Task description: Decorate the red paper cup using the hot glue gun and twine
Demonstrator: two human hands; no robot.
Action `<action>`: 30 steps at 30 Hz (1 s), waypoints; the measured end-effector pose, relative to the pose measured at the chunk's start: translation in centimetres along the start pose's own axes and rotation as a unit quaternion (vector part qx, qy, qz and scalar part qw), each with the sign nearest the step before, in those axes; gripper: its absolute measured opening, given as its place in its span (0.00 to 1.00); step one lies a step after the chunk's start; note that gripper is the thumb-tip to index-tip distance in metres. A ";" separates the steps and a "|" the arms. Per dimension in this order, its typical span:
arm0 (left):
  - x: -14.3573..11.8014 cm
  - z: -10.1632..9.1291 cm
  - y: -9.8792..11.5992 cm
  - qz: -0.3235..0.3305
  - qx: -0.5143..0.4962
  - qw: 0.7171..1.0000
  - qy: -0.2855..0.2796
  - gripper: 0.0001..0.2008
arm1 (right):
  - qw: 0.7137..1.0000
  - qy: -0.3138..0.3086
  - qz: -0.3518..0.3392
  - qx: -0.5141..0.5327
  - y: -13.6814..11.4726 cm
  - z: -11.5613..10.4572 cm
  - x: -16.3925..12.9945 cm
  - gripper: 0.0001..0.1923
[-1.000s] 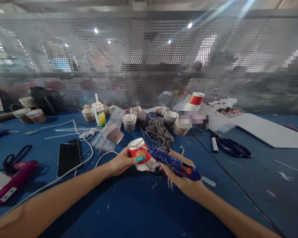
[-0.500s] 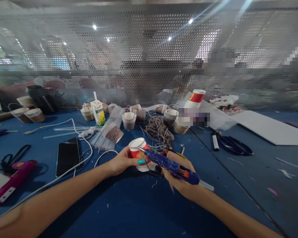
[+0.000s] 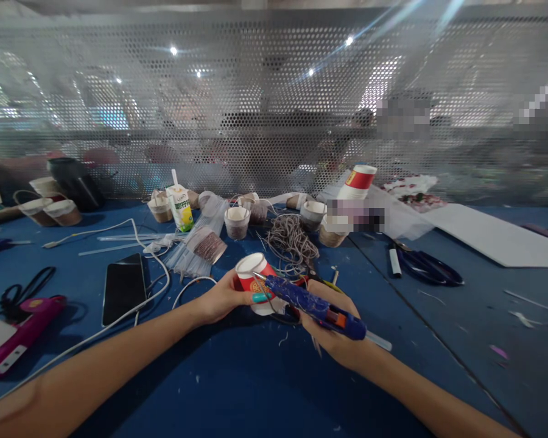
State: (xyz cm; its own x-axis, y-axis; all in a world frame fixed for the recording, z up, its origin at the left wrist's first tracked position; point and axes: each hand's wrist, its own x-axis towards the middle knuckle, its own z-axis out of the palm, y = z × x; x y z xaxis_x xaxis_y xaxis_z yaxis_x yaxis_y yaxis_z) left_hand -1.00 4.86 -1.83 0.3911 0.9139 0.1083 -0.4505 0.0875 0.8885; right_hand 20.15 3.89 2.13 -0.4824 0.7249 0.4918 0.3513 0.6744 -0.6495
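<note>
My left hand (image 3: 221, 298) grips a red and white paper cup (image 3: 254, 277), tilted with its open mouth up and to the left, just above the blue table (image 3: 256, 377). My right hand (image 3: 335, 331) holds a blue hot glue gun (image 3: 315, 306) whose nozzle touches the cup's side near the rim. A clear glue stick pokes out of the gun's back end. Thin strands of glue hang around the cup.
A tangle of brown twine (image 3: 293, 238) lies behind the cup among several twine-wrapped cups (image 3: 236, 221). A black phone (image 3: 125, 287) and white cable lie at the left, a pink glue gun (image 3: 22, 328) further left. Scissors (image 3: 427, 267) lie at the right. A perforated metal screen (image 3: 274, 103) closes the back.
The glue gun's nozzle has slid up the cup's side toward the rim, and both hands have shifted slightly to the left. The cup stays in my left hand.
</note>
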 end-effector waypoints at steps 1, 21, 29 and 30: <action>0.0 0.0 0.0 -0.001 0.001 1.000 -0.002 0.23 | 1.000 0.001 -0.002 0.000 0.0 0.0 0.0 0.12; 0.0 -0.1 -0.2 0.002 -0.001 1.000 0.001 0.26 | 1.000 0.010 -0.008 -0.014 0.1 -0.3 0.1 0.10; -0.1 0.1 0.0 -0.004 -0.002 1.000 0.003 0.27 | 1.000 0.020 -0.011 -0.017 -0.3 -0.4 0.2 0.11; -0.1 0.1 0.0 -0.005 -0.001 1.000 0.002 0.27 | 1.000 0.020 -0.009 -0.018 -0.2 -0.4 0.2 0.11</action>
State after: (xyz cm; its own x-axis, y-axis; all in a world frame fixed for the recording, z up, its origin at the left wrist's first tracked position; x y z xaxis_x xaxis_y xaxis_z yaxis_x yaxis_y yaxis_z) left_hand -1.03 4.72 -1.78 0.3914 0.9150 0.0979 -0.4492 0.0971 0.8881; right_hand 20.31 3.92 2.60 -0.4570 0.7168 0.5266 0.3723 0.6919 -0.6186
